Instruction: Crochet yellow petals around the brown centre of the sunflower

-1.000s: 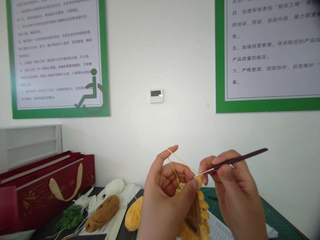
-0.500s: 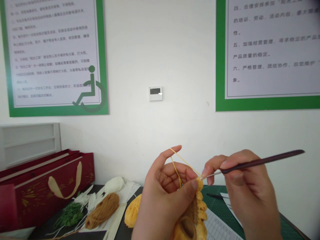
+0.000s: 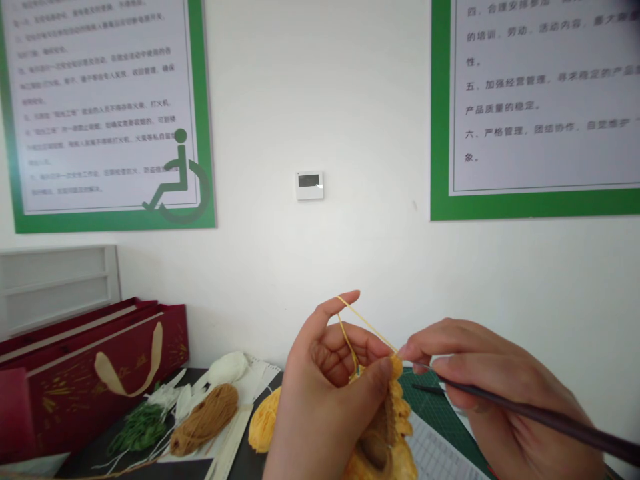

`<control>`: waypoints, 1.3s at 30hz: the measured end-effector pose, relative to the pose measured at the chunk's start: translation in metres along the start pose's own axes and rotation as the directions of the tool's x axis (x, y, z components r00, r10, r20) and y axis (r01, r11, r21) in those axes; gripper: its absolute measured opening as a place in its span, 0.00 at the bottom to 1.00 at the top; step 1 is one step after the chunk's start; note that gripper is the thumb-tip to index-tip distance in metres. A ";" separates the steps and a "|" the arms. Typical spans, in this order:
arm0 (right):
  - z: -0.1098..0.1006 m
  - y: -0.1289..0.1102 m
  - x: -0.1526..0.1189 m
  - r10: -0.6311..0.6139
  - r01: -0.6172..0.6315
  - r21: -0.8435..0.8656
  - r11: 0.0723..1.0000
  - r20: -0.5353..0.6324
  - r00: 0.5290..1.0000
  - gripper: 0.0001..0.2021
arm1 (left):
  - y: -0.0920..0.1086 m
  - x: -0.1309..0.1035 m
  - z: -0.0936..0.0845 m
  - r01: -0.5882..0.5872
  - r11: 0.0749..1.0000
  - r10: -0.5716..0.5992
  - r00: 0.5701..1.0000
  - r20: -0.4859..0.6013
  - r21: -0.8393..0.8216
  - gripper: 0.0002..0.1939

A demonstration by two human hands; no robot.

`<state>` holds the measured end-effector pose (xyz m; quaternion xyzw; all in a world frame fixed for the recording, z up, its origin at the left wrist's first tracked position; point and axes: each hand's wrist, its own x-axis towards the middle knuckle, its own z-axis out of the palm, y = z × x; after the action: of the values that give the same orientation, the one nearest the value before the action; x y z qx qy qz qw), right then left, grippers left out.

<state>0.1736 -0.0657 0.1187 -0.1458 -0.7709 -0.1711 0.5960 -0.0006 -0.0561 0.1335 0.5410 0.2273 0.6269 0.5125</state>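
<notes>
My left hand (image 3: 325, 393) pinches the top of a yellow crocheted piece (image 3: 399, 413) between thumb and fingers. Its index finger is raised, with a yellow yarn strand (image 3: 369, 325) looped over it and running down to the piece. My right hand (image 3: 500, 387) grips a crochet hook (image 3: 530, 411) with a dark handle and a thin metal shaft. The hook's tip is at the top edge of the piece, near my left thumb, and is partly hidden by my right fingers. The handle slants down to the right.
Dark red gift bags (image 3: 95, 380) stand at the left. Near them lie green yarn (image 3: 140, 427), brown yarn (image 3: 205, 419), white yarn (image 3: 227, 369) and a yellow ball (image 3: 264, 420). A green cutting mat (image 3: 433, 407) and printed paper (image 3: 440, 453) lie behind the hands.
My right hand has turned and shifted right, and the hook's handle has swung from pointing up-right to down-right. My left hand keeps its hold, nearly unmoved.
</notes>
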 end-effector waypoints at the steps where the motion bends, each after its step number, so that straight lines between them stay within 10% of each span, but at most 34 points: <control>1: -0.002 -0.001 0.002 -0.049 0.052 -0.066 0.996 0.042 0.998 0.10 | 0.000 0.000 0.000 -0.003 1.000 0.003 1.000 -0.002 0.004 0.34; 10: 0.008 -0.015 0.011 -0.190 0.199 -0.347 0.917 0.059 0.980 0.15 | 0.005 -0.004 0.001 -0.008 0.998 0.006 0.999 -0.033 -0.064 0.40; 21: 0.044 0.016 -0.015 0.028 0.044 0.200 0.979 -0.342 0.939 0.16 | -0.001 0.005 0.000 0.046 0.963 -0.046 0.999 0.007 -0.266 0.45; 28: 0.060 0.026 -0.018 0.132 -0.019 0.286 0.958 -0.381 0.915 0.13 | -0.004 0.006 0.004 0.144 0.911 -0.136 0.990 0.048 -0.387 0.46; 34: 0.061 0.024 -0.015 -0.204 0.096 -0.261 0.961 -0.431 0.879 0.20 | -0.007 0.003 0.013 -0.018 0.967 0.003 0.998 -0.062 -0.252 0.43; 39: 0.041 0.006 0.002 -0.199 0.075 -0.397 0.915 -0.281 0.939 0.14 | -0.004 -0.003 0.018 -0.185 0.983 0.185 0.959 -0.213 0.021 0.41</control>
<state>0.1398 -0.0421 0.1114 -0.1739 -0.6260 -0.3802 0.6583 0.0172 -0.0620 0.1343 0.4894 0.2298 0.7265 0.4240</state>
